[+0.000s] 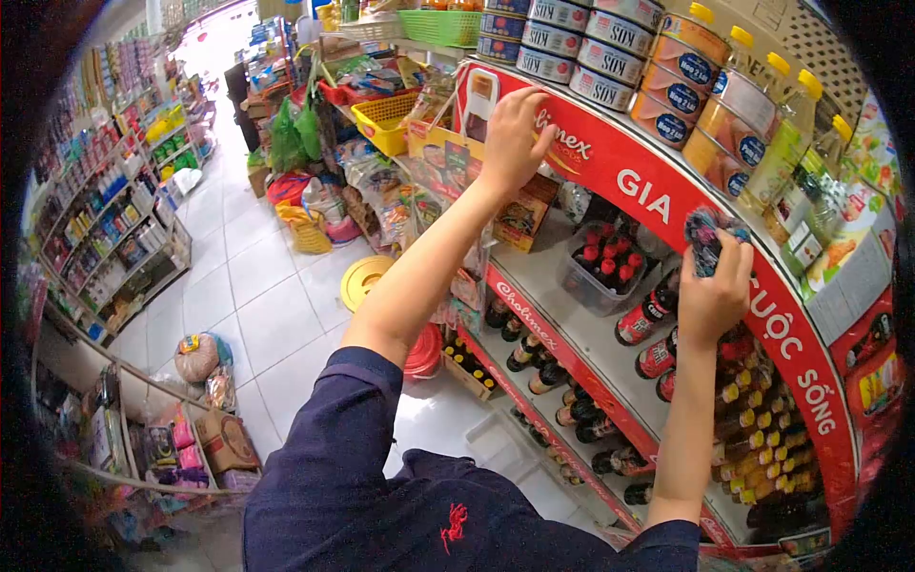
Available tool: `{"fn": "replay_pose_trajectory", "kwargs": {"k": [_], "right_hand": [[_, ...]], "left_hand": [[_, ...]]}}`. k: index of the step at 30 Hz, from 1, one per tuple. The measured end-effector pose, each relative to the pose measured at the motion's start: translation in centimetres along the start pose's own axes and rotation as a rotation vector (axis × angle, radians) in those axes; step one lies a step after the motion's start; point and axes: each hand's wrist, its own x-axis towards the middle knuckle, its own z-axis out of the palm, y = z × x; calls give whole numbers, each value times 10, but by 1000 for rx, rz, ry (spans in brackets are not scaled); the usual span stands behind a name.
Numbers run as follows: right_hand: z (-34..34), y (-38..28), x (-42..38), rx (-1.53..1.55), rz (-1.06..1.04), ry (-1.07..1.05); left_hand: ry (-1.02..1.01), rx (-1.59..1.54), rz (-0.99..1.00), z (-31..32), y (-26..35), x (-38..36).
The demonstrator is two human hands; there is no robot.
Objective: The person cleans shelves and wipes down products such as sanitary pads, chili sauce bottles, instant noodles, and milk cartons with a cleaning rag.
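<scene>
My right hand (717, 297) is closed around a crumpled dark patterned cloth (703, 238). The cloth lies against the red sign board (643, 194) with white lettering that fronts the top shelf. My left hand (516, 138) is open and holds nothing, fingers apart, at the left part of that board beside a small picture of a phone-like shape. Just above it, stacked tins (547, 38) line the shelf top. Yellow-capped bottles (788, 157) stand above and to the right of the cloth.
Below the board, shelves hold a clear plastic tub (596, 286) of red-capped bottles and rows of dark sauce bottles (640, 324). A yellow basket (389, 122) sits left of my left hand. A yellow lid (366, 282) is near the tiled floor (229, 257). Stocked shelves (114, 229) stand far left.
</scene>
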Motion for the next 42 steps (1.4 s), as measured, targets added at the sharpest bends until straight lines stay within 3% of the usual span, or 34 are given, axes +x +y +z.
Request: {"fn": "replay_pose_trajectory", "kwargs": {"k": [3,7,15,17,23,27,29,32,35,36,37,39,42], "right_hand": [[16,-12,0,61,-37,7],[22,-18,-6,95,28,-10],[72,-66,1,78,-27,-10],[94,-86,9,-11,-89,29],[151,-146,35,56,58,109],[170,-174,58,111,102,198],[183,-190,73,192,21,208],[192,-226,80,398,-128,134],[215,-248,72,228,-105,5],[227,-247,66,114,-35,-156],[239,-245,54,147,-59,-157],[255,-252,22,17,-84,-387],[250,-251,19,88,-126,-421]], "left_hand": [[-19,289,-60,-11,-28,-18],[-177,113,-343,-20,-58,-41],[-97,13,-316,-7,-89,-64],[-128,-44,-309,-12,-103,-60],[-193,-106,-181,-39,-142,-72],[-280,-167,-220,-43,-160,-86],[-360,-220,-246,-38,-168,-94],[-425,-89,-174,-37,-173,-100],[-379,-95,-144,-32,-179,-106],[-383,-104,-147,-32,-181,-107],[-384,-107,-147,-32,-182,-107],[-383,-125,-153,-29,-187,-112],[-363,-69,-125,-27,-191,-119]]}}
